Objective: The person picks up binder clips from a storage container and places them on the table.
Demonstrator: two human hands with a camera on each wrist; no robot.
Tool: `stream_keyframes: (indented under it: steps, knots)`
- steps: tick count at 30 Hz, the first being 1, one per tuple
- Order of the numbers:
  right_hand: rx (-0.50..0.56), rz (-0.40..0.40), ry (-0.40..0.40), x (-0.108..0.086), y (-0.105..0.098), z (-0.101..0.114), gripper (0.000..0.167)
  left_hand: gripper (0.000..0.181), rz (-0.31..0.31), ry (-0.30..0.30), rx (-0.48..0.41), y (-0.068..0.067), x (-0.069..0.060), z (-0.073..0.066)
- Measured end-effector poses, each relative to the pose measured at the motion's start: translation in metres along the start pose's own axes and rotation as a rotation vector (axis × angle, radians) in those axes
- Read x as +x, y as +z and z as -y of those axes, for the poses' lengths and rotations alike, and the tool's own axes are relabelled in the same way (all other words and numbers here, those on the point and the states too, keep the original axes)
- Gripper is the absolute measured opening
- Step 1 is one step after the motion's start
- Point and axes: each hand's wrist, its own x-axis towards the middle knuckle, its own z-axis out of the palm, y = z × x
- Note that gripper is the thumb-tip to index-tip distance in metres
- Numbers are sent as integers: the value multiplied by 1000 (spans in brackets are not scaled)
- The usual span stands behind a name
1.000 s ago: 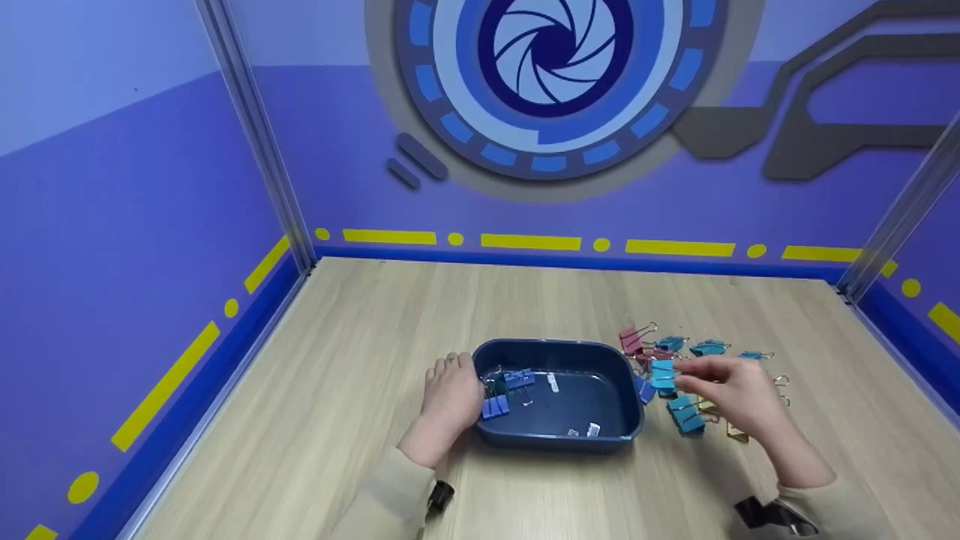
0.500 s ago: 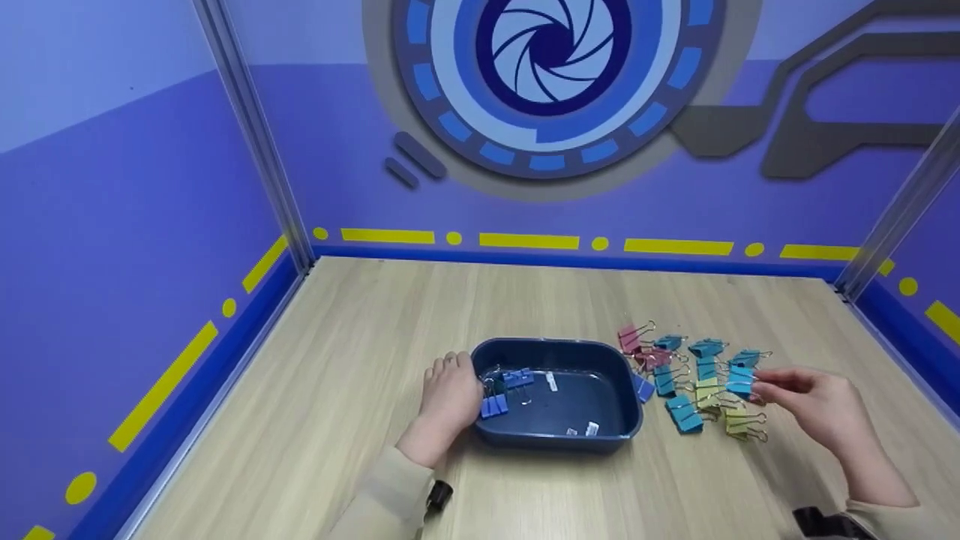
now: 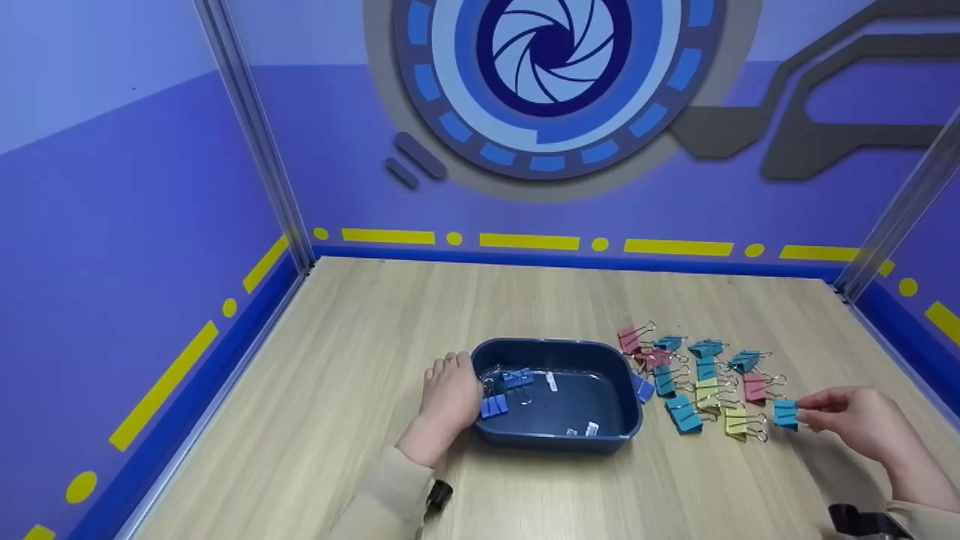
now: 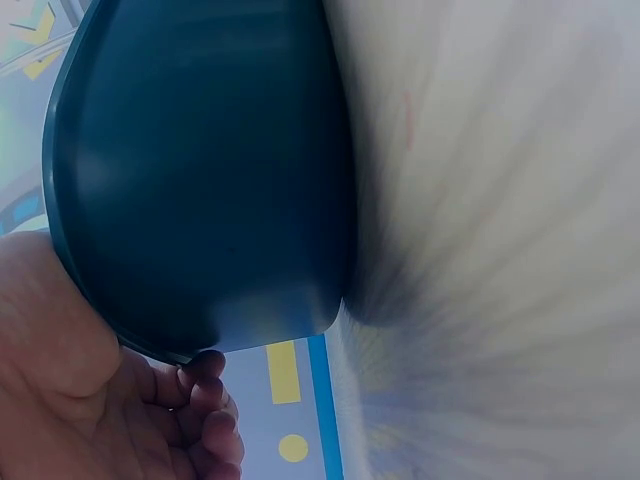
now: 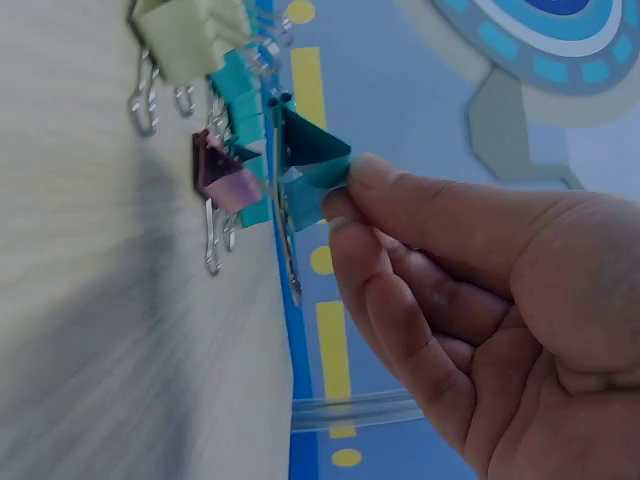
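In the head view, my left hand (image 3: 452, 390) holds the left rim of a dark blue plastic bin (image 3: 562, 444); the left wrist view shows its curled fingers at the rim of the bin (image 4: 210, 180). Inside lie blue binder clips (image 3: 517, 379) and small white labels (image 3: 553, 382). My right hand (image 3: 862, 420) pinches a teal binder clip (image 3: 785, 414) between thumb and fingers, at the right end of a clip group. A pink binder clip (image 3: 754, 388) and a yellow one (image 3: 736, 422) are closest to it. In the right wrist view, the held clip (image 5: 315, 145) has its wire handle hanging down.
Several more teal, pink and yellow binder clips spread right of the bin, such as a teal one (image 3: 684, 414). One blue clip (image 3: 642, 387) touches or nearly touches the bin's right side. Blue panels (image 3: 525, 202) wall in the wooden table (image 3: 390, 315).
My right hand has carried the teal clip rightward and toward me, from beside the bin to the right end of the group. The left hand and bin stay put.
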Motion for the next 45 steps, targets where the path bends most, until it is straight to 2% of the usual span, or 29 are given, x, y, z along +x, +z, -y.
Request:
stream_keyframes:
  steps: [6, 16, 23, 26, 30, 32, 34, 38, 40, 45]
  knots:
    - [-5, 50, -19, 5, 9, -8, 29, 25, 17, -15, -15, 1, 1, 1]
    - [-34, 57, -31, 11, 17, -13, 23, 27, 35, -34, -27, -1, 1, -1]
    - [-66, 54, -68, 9, 14, -10, 31, 25, 17, -12, -12, 0, 1, 0]
    - [-95, 12, -64, 5, 9, -1, 37, 25, 12, -4, -1, 1, 0, 0]
    - [-129, -123, -103, -3, 5, 24, 36, 27, 13, -9, -2, 0, 0, 0]
    - [-116, -191, -138, -8, 8, 43, 34, 27, 17, -12, -4, -1, 1, -1]
    - [-62, -215, -162, -10, 14, 64, 33, 27, 21, -16, -7, -1, 1, -1]
    - [62, -194, -202, -9, 29, 111, 35, 28, 25, -16, -4, -1, 1, -1]
    - [138, -138, -229, -5, 38, 134, 36, 27, 19, -14, -3, -1, 1, -1]
    - [232, -27, -288, 6, 63, 184, 35, 27, 12, -12, -5, 0, 0, -1]
